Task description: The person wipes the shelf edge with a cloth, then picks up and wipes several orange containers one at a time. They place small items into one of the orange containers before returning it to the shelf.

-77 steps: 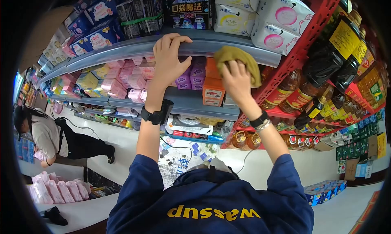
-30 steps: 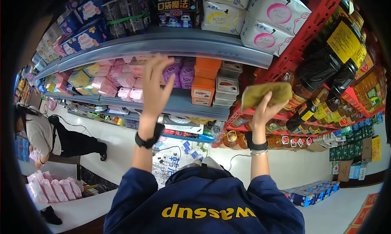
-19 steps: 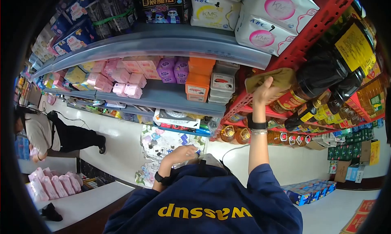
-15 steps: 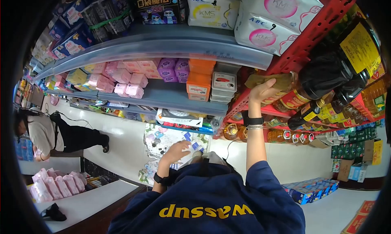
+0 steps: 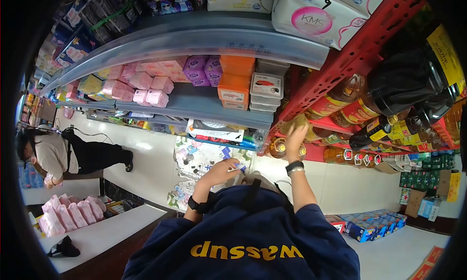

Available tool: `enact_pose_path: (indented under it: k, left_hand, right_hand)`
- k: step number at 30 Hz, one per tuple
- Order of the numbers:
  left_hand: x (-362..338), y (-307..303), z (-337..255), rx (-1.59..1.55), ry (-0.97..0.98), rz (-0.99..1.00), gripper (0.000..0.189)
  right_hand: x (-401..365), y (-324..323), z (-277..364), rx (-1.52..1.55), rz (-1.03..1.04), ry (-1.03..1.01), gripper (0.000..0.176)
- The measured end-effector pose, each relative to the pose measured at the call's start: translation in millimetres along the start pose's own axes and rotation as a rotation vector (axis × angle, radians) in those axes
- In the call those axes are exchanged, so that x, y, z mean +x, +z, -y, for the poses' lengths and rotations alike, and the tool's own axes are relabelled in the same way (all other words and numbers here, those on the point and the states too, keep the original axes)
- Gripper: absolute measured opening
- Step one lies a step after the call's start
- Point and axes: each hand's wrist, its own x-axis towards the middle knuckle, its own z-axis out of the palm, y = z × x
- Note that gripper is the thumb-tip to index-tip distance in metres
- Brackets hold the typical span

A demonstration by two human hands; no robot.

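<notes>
My right hand (image 5: 295, 139) is raised to the front edge of a lower red shelf (image 5: 340, 130) and grips an olive-yellow cloth (image 5: 294, 123) pressed against that edge. Bottles of cooking oil (image 5: 335, 92) and dark sauce (image 5: 404, 83) stand on the red shelves just right of the cloth. My left hand (image 5: 221, 170) hangs low near my chest with its fingers loosely spread and holds nothing. A dark watch sits on each wrist.
A grey shelf unit (image 5: 194, 36) to the left carries pink, purple and orange packs (image 5: 236, 87), with white pad packs (image 5: 311, 17) above. Another person (image 5: 58, 156) crouches at far left beside a white counter (image 5: 92, 238) with pink packs (image 5: 68, 216). Blue boxes (image 5: 374, 224) lie on the floor at right.
My right hand has carried the cloth from the grey upper shelf edge across and down the red rack to a lower shelf edge. My left hand left the grey shelf and dropped to my chest.
</notes>
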Motion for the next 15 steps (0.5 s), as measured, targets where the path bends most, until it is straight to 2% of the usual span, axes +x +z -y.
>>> enact_pose_path:
  k: [1,2,6,8,10,11,12,13,15]
  left_hand:
    - [1,2,1,-0.008,0.010,0.027,0.040]
    - [2,4,4,0.007,0.016,0.031,0.040]
    - [14,5,15,-0.044,-0.056,0.024,0.039]
    - [31,10,36,0.002,0.062,-0.315,0.041]
    - [53,1,42,-0.165,0.150,-0.473,0.050]
    - [82,-5,70,-0.091,0.176,-0.623,0.055]
    - [88,-16,61,-0.131,0.138,-0.619,0.059]
    - [99,-23,64,-0.024,0.174,-0.659,0.064]
    - [121,-36,69,-0.124,0.186,-0.631,0.069]
  right_hand:
    - [-9,-5,-6,-0.047,0.023,-0.029,0.029]
    - [-16,-10,-12,0.064,0.034,0.034,0.024]
    - [-47,-23,-24,0.033,0.076,0.140,0.019]
    - [-53,-25,-13,0.126,0.224,-0.014,0.019]
    - [-39,-18,18,0.190,0.372,0.101,0.020]
    - [-34,-6,28,0.224,0.429,0.136,0.023]
    - [-29,1,33,0.224,0.437,0.140,0.023]
    - [-23,9,38,0.239,0.403,0.135,0.027]
    - [-11,23,47,0.257,0.364,0.129,0.031]
